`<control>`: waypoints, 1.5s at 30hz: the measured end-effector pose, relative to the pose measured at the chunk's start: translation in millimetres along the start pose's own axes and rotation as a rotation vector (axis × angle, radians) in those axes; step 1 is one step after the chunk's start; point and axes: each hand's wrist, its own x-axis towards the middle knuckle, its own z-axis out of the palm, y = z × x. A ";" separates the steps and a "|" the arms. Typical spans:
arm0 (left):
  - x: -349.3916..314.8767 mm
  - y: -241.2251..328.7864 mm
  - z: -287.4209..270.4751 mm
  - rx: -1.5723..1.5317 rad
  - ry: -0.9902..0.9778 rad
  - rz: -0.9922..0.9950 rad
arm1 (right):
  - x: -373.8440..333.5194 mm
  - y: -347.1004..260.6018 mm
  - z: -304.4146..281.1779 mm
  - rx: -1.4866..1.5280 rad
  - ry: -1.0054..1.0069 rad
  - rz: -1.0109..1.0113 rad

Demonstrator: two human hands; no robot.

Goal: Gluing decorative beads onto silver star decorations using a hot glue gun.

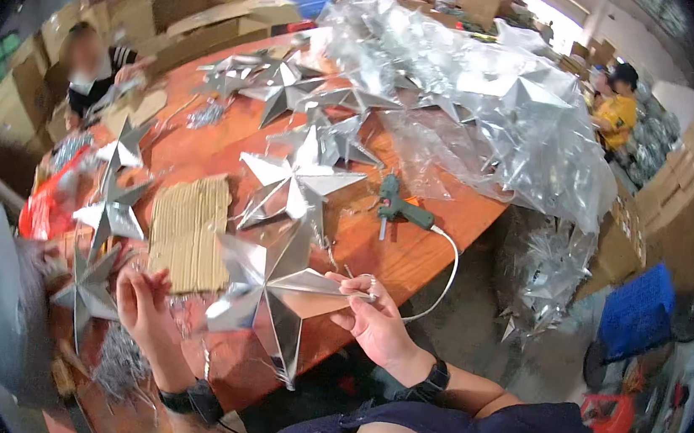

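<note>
My right hand [377, 328] pinches one tip of a shiny silver star ornament [252, 278], holding it over the near edge of the table. To the left of that star, my left hand [143, 305] is raised with its fingers curled together. Whatever those fingers hold, if anything, is too small to make out. Beyond the held star lies another silver star [296, 176]. A dark green glue gun [399, 205] with a white cord rests on the table to the right. Left of the stars is a piece of corrugated cardboard [187, 229].
More silver stars [114, 217] line the left side of the orange-brown table [194, 145]. Clear plastic bags [495, 97] heap over its far right. A bundle of silvery strings [124, 362] sits near my left forearm. A blue crate [638, 310] stands at right; two people work nearby.
</note>
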 end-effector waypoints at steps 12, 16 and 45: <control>7.0 5.4 -8.1 -0.229 -0.011 0.042 | 15.0 -1.4 9.0 -0.240 -0.133 0.113; 4.4 3.2 -2.1 -0.123 -0.032 0.040 | 14.2 18.5 5.3 -0.183 -0.178 0.083; -20.5 -12.2 15.8 0.395 -0.264 0.098 | 81.4 -138.5 -83.3 -1.522 0.114 -0.638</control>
